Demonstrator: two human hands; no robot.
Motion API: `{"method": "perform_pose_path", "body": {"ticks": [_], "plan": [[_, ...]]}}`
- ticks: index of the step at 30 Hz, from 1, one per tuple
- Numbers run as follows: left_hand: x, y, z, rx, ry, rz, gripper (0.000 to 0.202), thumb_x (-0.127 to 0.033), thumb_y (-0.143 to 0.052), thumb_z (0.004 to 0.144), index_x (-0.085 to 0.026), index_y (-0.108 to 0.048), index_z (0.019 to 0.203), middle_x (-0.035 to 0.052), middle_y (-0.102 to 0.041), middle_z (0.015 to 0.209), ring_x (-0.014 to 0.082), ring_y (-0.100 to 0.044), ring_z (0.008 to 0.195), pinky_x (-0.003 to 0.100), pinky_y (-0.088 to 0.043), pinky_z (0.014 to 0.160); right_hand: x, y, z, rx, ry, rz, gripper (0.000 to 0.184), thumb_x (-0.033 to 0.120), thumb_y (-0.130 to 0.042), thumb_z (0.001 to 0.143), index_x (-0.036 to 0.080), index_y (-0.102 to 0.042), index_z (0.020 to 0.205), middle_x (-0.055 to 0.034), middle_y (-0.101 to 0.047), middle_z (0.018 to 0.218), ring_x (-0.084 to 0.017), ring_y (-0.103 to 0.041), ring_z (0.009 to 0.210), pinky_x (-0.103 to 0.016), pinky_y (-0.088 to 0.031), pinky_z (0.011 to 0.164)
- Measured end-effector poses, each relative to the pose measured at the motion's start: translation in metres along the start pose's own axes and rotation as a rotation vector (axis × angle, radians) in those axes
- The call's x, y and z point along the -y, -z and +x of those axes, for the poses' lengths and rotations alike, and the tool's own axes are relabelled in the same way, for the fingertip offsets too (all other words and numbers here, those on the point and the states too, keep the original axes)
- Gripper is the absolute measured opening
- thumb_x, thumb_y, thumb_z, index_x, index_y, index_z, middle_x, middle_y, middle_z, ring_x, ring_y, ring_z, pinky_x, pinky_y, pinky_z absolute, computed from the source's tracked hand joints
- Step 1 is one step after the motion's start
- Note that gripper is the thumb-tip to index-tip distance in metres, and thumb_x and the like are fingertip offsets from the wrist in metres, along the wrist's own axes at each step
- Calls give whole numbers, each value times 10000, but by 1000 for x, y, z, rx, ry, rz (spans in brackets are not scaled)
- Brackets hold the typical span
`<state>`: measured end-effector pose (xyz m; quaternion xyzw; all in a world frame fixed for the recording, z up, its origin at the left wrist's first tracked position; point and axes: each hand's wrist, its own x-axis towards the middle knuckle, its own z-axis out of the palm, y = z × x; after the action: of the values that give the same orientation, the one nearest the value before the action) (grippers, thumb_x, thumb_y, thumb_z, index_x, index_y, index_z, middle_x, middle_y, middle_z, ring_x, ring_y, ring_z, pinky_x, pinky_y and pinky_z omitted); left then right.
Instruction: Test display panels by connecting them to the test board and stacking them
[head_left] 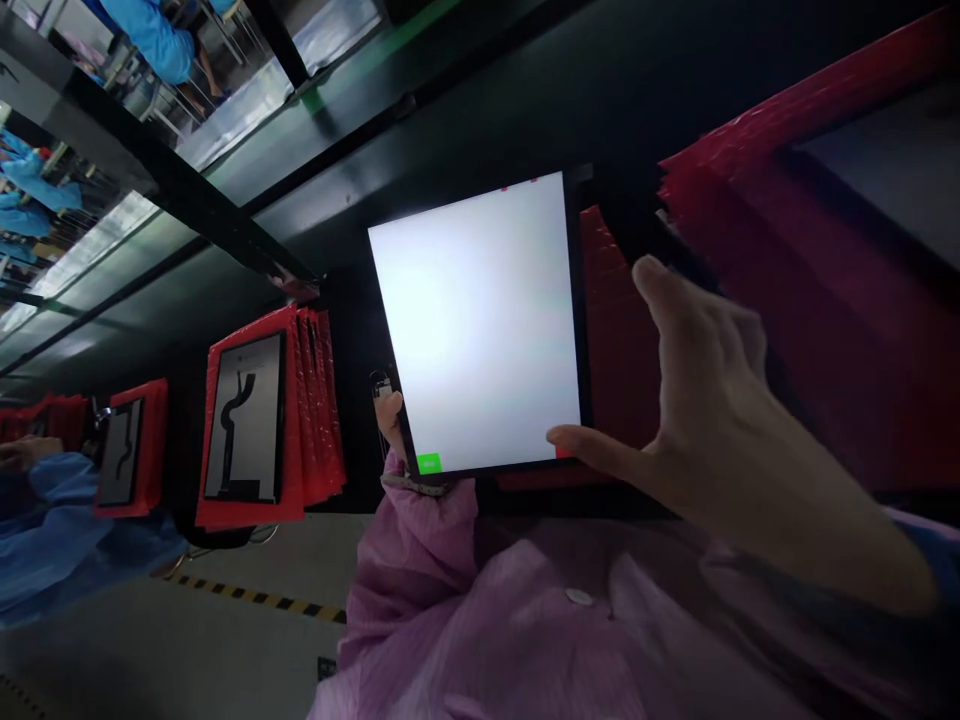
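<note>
A lit tablet-sized display panel [480, 330] with a white screen and dark frame is held up in front of me. My left hand [390, 418] grips it at the lower left edge; most of its fingers are hidden behind the panel. A green box [429, 463] shows in the screen's lower left corner, and a red patch [564, 451] in the lower right. My right hand [705, 400] is open, thumb stretched to that red corner, the other fingers raised to the right of the panel. Whether the thumb touches the screen I cannot tell. Red wrapping [615, 370] lies behind the panel.
To the left, a stack of red sleeves [319, 410] bears a grey panel [251, 415]. Beyond it is a smaller red stack [154, 440] beside a co-worker's blue sleeve [67, 510]. Large red film [765, 220] lies at right. A dark metal post [172, 180] crosses the upper left.
</note>
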<state>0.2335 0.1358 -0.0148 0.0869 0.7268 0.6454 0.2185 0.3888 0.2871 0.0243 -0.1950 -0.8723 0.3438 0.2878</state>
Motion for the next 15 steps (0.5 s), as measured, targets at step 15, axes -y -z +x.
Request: {"method": "perform_pose_path", "body": {"ticks": [15], "plan": [[-6,-19,-2,-46,71,-141,906,-726,4,966,-251,-701,1280,91,-801,1098,298,-706,1217,458,-595,988,35,-29,79,323,265,-18,883,492,-892,765,296,-502,1533,-85,-337,1677,-473,-178,1587,-749,-173,1271]]}}
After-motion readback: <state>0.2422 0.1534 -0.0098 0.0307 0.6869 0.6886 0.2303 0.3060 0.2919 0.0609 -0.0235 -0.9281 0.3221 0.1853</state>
